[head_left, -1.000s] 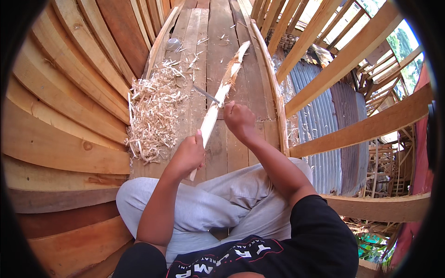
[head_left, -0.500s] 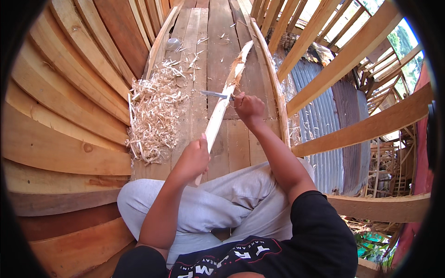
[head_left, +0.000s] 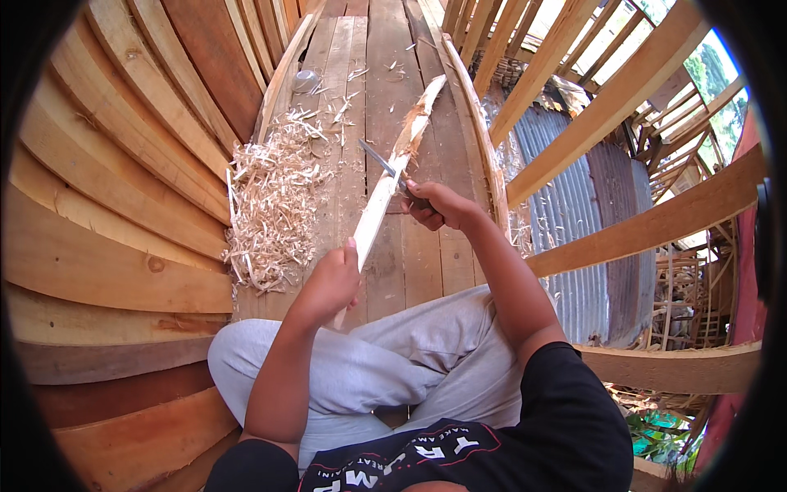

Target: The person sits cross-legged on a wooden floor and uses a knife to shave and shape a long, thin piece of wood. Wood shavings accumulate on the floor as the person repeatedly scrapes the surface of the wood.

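Note:
A long pale strip of wood (head_left: pixel 379 207) slants from my lap up and away to the right, with rough brown bark left near its far end. Around its near part my left hand (head_left: pixel 332 280) is closed. My right hand (head_left: pixel 439 205) grips the dark handle of a knife (head_left: pixel 376 157). The knife's blade lies across the strip about midway along and points to the far left. Part of the handle is hidden by my fingers.
Curly wood shavings (head_left: pixel 275 205) are heaped on the plank floor (head_left: pixel 385 107) at left. Farther off sits a small clear container (head_left: pixel 306 80). Boards (head_left: pixel 123 254) wall the left side; wooden slats (head_left: pixel 648 234) stand at right, with corrugated metal sheeting (head_left: pixel 566 205) beyond.
My right hand has come slightly nearer to me along the strip and turned, so the blade now tilts more steeply. My left hand and the strip's near end have shifted slightly left.

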Demonstrator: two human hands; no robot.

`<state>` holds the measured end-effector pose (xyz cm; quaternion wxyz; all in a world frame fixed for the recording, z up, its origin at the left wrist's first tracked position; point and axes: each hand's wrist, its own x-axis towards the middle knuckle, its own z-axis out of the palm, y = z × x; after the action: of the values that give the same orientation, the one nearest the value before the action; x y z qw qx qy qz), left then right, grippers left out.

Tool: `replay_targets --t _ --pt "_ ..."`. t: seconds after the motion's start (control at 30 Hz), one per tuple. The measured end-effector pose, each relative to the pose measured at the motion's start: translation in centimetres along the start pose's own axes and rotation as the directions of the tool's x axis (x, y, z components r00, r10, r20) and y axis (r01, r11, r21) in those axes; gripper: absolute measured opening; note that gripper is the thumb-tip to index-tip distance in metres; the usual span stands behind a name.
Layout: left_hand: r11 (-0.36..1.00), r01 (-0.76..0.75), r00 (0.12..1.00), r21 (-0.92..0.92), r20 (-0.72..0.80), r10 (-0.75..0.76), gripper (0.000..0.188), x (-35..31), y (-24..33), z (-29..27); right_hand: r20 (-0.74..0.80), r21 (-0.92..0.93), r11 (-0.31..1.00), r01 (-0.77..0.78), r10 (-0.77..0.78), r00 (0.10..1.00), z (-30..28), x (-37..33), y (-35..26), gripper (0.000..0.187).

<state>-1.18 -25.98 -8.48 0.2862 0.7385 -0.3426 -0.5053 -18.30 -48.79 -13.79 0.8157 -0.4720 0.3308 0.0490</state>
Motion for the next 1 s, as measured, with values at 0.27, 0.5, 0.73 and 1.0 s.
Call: replay_targets --t 0.27,0.5,0.73,1.0 --pt "1.0 -0.002 1.0 -0.008 -0.013 0.002 0.058 0.1 0.0 -0.2 -0.406 -0.91 0.377 -0.175 -0.719 0.564 3.8 0.5 0.0 0.043" --pt "1.0 -0.028 1.0 -0.008 0.0 0.028 0.058 0.6 0.3 0.5 -0.534 -0.386 0.922 -0.023 -0.203 0.82 -0.5 2.0 1.3 0.04" --pt "1.0 -0.005 1.0 -0.029 -0.004 0.005 0.06 0.7 0.0 0.1 -0.535 -0.842 0.503 -0.195 -0.729 0.427 3.7 2.1 1.2 0.043" --pt "0.997 0.025 0.999 -0.079 0.042 -0.022 0.06 1.0 0.2 -0.4 -0.314 -0.181 0.936 0.304 -0.347 0.883 -0.2 1.0 0.4 0.04"
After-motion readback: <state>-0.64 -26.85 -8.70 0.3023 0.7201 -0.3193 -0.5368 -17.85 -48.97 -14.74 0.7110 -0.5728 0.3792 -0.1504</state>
